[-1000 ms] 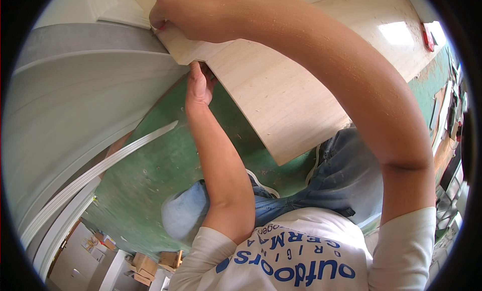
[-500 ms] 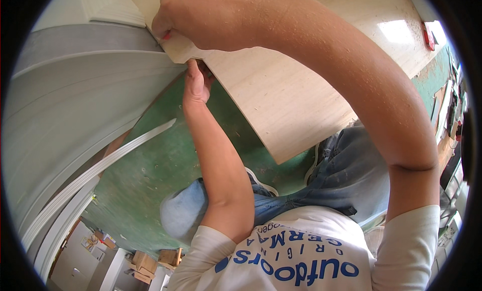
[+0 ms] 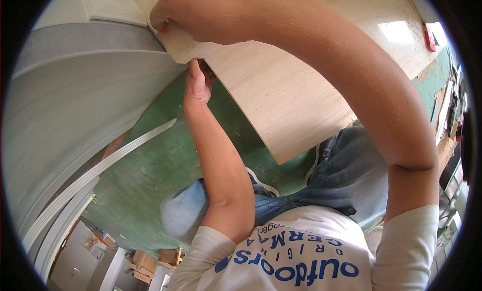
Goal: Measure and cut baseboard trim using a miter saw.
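A: Starting at the right grip [image 3: 183, 15]: anything in there?

B: Yep, curled closed around a small red thing [image 3: 164, 27]. Mostly covered by fingers, so can't tell what kind. Held at the far left end of a pale wood board [image 3: 281, 100], close to the edge.

A: And the left grip [image 3: 197, 85]?

B: Just below the other one in view. Thumb pointing up at the board's edge, right by a small notch, fingers in shadow. Can't tell if clamped tight or just resting there.

A: More on the board?

B: Sure. Running out from behind the right forearm [image 3: 321, 45] to a near corner by the jeans [image 3: 351, 165]. Dotted with pale crumbs [image 3: 257, 108], with specks on the forearm too. Also a bright patch of glare [image 3: 395, 32] and, near the far right edge, a red object [image 3: 428, 37].

A: Around that?

B: To the left, a big pale panel [image 3: 75, 100] and a long white strip [image 3: 103, 163]. Underneath, scuffed green floor [image 3: 145, 180]. At the bottom, a white shirt [image 3: 321, 241] with blue print. Lower left, wooden blocks [image 3: 144, 263]. Off right, a jumble too small to make out.
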`<state>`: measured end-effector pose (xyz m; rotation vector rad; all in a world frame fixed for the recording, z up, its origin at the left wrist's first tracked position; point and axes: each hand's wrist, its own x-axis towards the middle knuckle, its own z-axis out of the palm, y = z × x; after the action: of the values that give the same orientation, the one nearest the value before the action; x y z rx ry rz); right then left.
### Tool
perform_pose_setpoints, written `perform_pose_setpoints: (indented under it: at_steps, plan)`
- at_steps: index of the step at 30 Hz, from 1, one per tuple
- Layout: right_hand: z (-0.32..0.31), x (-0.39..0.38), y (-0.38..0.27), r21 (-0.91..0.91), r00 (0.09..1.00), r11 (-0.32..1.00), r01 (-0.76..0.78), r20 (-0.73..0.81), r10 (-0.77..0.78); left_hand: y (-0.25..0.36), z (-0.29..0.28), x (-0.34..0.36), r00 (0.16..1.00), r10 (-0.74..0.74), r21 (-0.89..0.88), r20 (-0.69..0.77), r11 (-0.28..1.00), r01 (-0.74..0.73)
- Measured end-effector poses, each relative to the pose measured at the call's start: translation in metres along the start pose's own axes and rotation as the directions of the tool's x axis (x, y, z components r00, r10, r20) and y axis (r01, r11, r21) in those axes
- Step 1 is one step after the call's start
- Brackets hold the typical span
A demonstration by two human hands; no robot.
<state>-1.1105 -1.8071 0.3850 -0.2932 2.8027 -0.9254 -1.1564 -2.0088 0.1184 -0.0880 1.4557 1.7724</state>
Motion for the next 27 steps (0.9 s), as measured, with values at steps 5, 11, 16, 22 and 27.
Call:
perform_pose_setpoints:
  at_steps: [5, 11, 16, 22, 27]
  plan:
    - [-0.002, 0.004, -0.002, 0.037, 0.997, 0.996, -0.081, -0.017, 0.082, -0.001, -0.003, 0.003, 1.0, 0.0, 0.02, 0.017, 1.0, -0.001]
    - [0.0, 0.012, -0.002, -0.018, 0.992, 0.996, -0.087, -0.098, 0.085, 0.002, -0.001, 0.002, 1.0, -0.013, 0.029, 0.017, 0.999, 0.012]
    - [0.004, 0.015, 0.0, -0.05, 0.994, 0.998, -0.041, -0.099, 0.036, 0.004, 0.0, -0.004, 0.999, -0.013, 0.045, -0.031, 0.999, 0.015]
    - [-0.002, 0.009, -0.006, 0.016, 0.996, 0.996, -0.088, -0.013, 0.088, 0.003, -0.002, -0.003, 0.999, -0.028, 0.044, -0.045, 0.999, 0.03]
    - [-0.002, 0.01, -0.006, 0.026, 0.995, 0.995, -0.096, -0.022, 0.096, 0.007, 0.004, -0.004, 0.999, -0.018, 0.035, -0.029, 0.999, 0.019]
